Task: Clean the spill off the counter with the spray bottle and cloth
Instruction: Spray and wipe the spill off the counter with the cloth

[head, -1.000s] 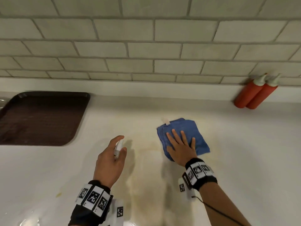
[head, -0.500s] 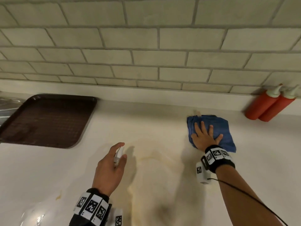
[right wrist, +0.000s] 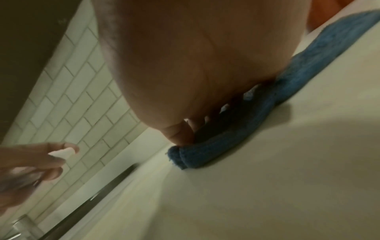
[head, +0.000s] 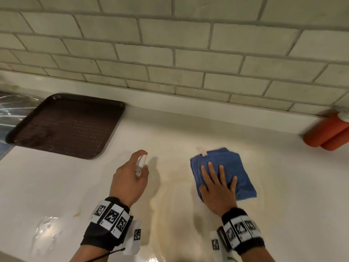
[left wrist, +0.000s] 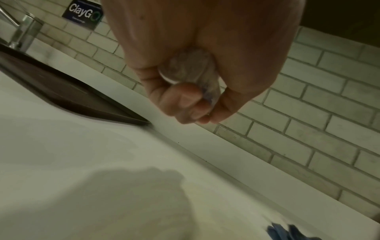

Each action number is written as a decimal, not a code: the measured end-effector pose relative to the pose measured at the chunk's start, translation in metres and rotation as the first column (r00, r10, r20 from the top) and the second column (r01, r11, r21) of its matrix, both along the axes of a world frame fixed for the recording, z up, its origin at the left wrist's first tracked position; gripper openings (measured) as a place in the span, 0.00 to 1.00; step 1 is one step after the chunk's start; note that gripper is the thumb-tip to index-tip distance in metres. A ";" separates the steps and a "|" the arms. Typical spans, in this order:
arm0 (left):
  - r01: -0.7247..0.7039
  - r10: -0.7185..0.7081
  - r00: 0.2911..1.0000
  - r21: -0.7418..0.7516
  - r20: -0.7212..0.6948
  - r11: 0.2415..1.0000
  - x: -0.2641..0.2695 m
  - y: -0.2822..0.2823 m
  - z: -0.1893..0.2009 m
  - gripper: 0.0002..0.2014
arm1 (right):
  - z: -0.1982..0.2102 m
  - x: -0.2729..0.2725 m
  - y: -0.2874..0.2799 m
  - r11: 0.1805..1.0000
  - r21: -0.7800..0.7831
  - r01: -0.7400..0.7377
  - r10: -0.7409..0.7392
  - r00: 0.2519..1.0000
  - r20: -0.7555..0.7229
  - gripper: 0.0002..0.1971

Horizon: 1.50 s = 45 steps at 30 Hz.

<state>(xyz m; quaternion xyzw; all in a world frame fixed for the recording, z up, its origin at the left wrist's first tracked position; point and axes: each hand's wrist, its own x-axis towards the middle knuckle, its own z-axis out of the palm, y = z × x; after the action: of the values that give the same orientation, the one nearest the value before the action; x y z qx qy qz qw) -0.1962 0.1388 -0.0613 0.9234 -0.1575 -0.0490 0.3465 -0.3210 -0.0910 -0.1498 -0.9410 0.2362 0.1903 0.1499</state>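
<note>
A folded blue cloth (head: pixel 229 167) lies flat on the white counter (head: pixel 56 186), and my right hand (head: pixel 217 184) presses on it with straight, spread fingers. From the right wrist view the cloth (right wrist: pixel 257 126) sits under the palm. My left hand (head: pixel 130 178) grips a small clear spray bottle (head: pixel 140 164) above the counter, forefinger on its white top. In the left wrist view the bottle's base (left wrist: pixel 189 69) shows between curled fingers. A yellowish wet spill (head: pixel 175 214) spreads between the two hands toward the near edge.
A dark brown tray (head: pixel 64 125) rests at the back left, with a sink and faucet (left wrist: pixel 26 32) beyond it. Two red squeeze bottles (head: pixel 328 133) lean against the tiled wall at the far right. A small puddle (head: pixel 45 229) glistens at the near left.
My right hand has slid the cloth back left and toward me, from near the wall to the spill's right edge. The left hand keeps holding the bottle in the same place.
</note>
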 end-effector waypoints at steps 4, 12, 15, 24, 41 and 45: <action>0.015 -0.015 1.000 0.014 -0.025 1.000 0.002 0.011 0.001 0.16 | -0.002 -0.044 0.010 0.997 -0.006 0.082 -0.081 0.996 0.046 0.38; 0.044 -0.046 0.996 -0.032 -0.070 0.999 0.001 0.036 -0.003 0.16 | 0.008 0.017 -0.016 0.993 0.018 0.115 -0.114 0.992 -0.043 0.30; 0.070 -0.076 0.992 -0.069 -0.097 0.995 0.006 0.044 -0.004 0.18 | 0.009 0.071 -0.022 0.996 0.019 0.089 -0.088 0.995 -0.038 0.30; 0.098 -0.100 0.995 -0.090 -0.015 0.991 0.053 0.082 -0.009 0.23 | 0.012 0.171 0.057 0.984 0.019 -0.177 0.178 0.983 -0.042 0.30; 0.234 -0.245 0.967 -0.128 -0.074 0.964 0.068 0.151 -0.029 0.22 | 0.003 0.023 0.100 0.988 -0.080 0.134 -0.136 0.990 -0.032 0.37; 0.256 -0.268 0.959 -0.129 -0.092 0.958 0.063 0.155 -0.028 0.23 | 0.008 0.084 0.087 0.980 -0.035 0.197 -0.199 0.978 -0.066 0.31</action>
<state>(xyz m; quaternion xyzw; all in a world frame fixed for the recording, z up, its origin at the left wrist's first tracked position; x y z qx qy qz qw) -0.1330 0.2941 -0.0898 0.8686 -0.2621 -0.1354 0.3982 -0.2366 -0.0040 -0.1419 -0.9077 0.3365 0.2037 0.1465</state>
